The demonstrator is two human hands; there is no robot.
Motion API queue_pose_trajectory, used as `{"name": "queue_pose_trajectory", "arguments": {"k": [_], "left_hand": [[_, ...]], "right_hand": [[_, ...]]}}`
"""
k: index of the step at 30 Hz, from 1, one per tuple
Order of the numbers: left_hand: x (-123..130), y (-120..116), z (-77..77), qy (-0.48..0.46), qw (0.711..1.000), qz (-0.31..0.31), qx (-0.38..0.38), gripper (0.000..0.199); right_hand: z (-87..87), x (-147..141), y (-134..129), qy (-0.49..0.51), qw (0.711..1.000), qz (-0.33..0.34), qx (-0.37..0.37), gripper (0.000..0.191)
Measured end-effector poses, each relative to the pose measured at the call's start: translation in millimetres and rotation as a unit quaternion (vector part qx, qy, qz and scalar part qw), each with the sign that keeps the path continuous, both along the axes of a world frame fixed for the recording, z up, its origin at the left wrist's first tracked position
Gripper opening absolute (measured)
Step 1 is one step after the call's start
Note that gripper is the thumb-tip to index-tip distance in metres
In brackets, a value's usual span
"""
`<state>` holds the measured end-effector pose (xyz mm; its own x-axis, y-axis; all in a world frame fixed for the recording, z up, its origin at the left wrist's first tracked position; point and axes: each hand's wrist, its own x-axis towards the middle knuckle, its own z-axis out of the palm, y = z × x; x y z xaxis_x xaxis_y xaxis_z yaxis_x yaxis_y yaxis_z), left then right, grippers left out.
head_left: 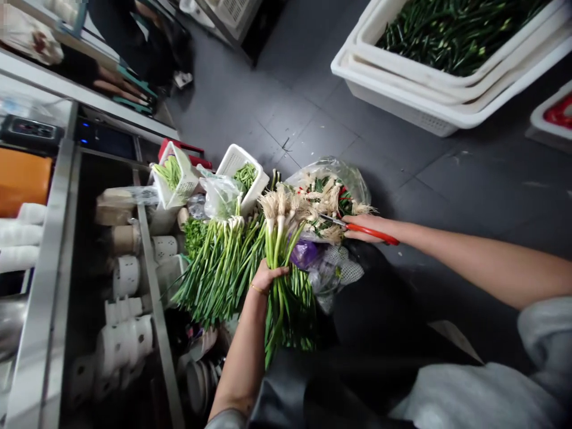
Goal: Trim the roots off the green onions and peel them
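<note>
Scallions, roots up, are clenched in my left hand; right of that bunch, my right hand grips red-handled scissors. Beyond the bunch, a plastic bag holds roots, a white basket green pods; a scallion pile crowds its left, a purple bag its right.

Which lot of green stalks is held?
The bunch with bushy pale roots, gripped by the left hand. The stalks at picture left are unheld, their white ends lacking that bushy fringe.
</note>
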<state>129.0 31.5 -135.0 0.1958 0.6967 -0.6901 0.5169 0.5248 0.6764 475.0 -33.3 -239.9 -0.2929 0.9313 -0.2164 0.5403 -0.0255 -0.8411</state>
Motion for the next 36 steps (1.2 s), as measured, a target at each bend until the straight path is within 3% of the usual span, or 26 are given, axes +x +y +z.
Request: {"name": "queue_pose_trajectory", "arguments": {"k": [4, 7, 9, 12, 18, 21, 26, 32, 36], "left_hand": [[6.4, 10.0, -10.2, 0.006, 0.999, 0.041, 0.008, 0.032], [8.5, 18.5, -17.9, 0.006, 0.996, 0.087, 0.011, 0.033], [10.7, 21.1, -22.1, 0.007, 0.994, 0.105, 0.024, 0.035], [16.1, 18.6, -26.4, 0.011, 0.994, 0.101, 0.043, 0.036], [23.0, 4.6, -35.4, 0.028, 0.993, 0.076, 0.082, 0.039], [24.1, 1.6, -40.7, 0.038, 0.991, 0.095, 0.092, 0.041], [30.5, 1.8, -44.5, 0.024, 0.990, 0.109, 0.089, 0.037], [38.1, -3.3, -43.2, 0.026, 0.991, 0.087, 0.094, 0.036], [35.6, -3.3, -42.7, 0.013, 0.992, 0.107, 0.069, 0.036]], "right_hand": [[-15.5, -1.3, -10.4, -0.005, 0.996, -0.078, -0.030, 0.014], [-27.2, -1.7, -27.0, 0.067, 0.981, -0.113, -0.142, 0.020], [-29.8, -7.6, -33.2, 0.127, 0.971, -0.101, -0.179, 0.027], [-22.2, -24.8, -27.6, 0.156, 0.973, -0.072, -0.155, 0.028], [1.5, -46.6, 1.6, 0.022, 0.989, -0.104, -0.105, 0.019], [-2.0, -45.9, 0.0, -0.019, 0.994, -0.081, -0.075, 0.025], [-11.3, -49.6, -7.4, 0.011, 0.994, -0.072, -0.081, 0.027], [1.0, -54.4, 5.4, -0.030, 0.993, -0.091, -0.074, 0.022], [-5.9, -52.8, 4.1, -0.019, 0.990, -0.125, -0.060, 0.019]]}}
